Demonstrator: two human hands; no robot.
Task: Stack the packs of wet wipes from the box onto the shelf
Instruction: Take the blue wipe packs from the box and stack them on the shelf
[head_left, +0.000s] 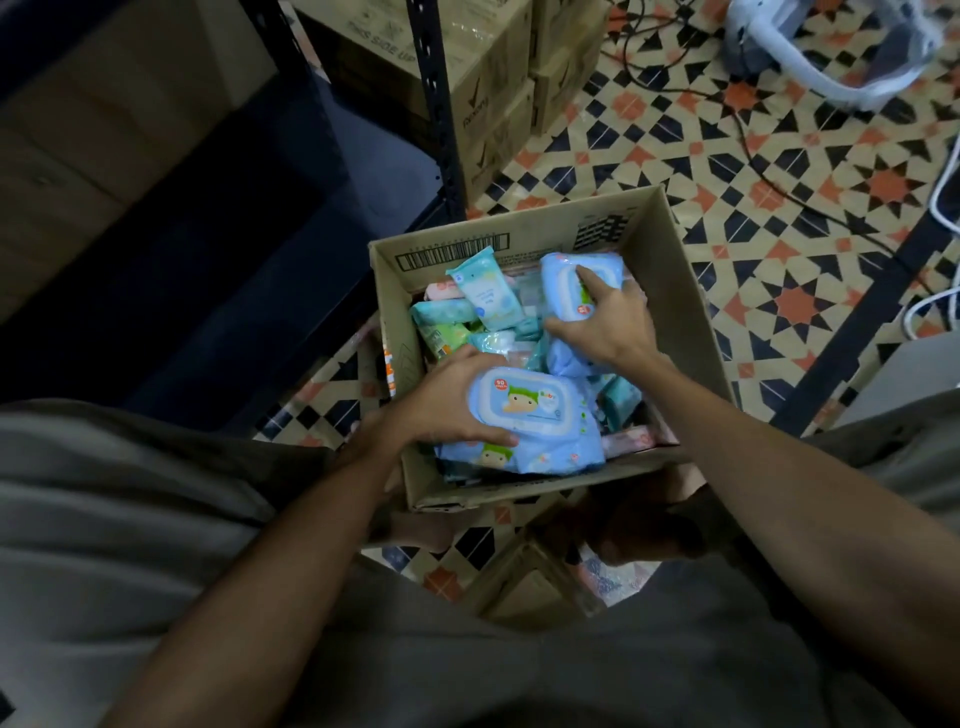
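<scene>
**As Both Hands Reach In, Two Blue Packs Are Gripped Inside the Carton**

While the person bends over an open cardboard box (670, 291) on the tiled floor (779, 218), the head camera looks straight down on both arms. The left hand (447, 402) clasps a large blue pack of wet wipes (524, 415) at the near side of the box, fingers wrapped over its left edge and thumb pressed along its lower side. The right hand (613, 322) grips a second blue pack (571, 283) at the far right of the box, forefinger laid across its lid and thumb hooked under its near edge.

Each blue pack has a rounded flip lid; the near one shows a cartoon child in a green cap and a red round badge. Around them lie smaller packs in a loose heap: a pale teal pack (483, 291) tilted against the far wall, green and turquoise ones below it, pink ones at the edges. A barcode is printed on the inner flap.

Left of the box stands a dark metal shelf (436, 104), its upright post just beside the box's far corner. Stacked sealed cartons (493, 78) sit behind the post. Black cables (769, 171) trail across the patterned floor at right, and grey trouser legs fill the foreground.
</scene>
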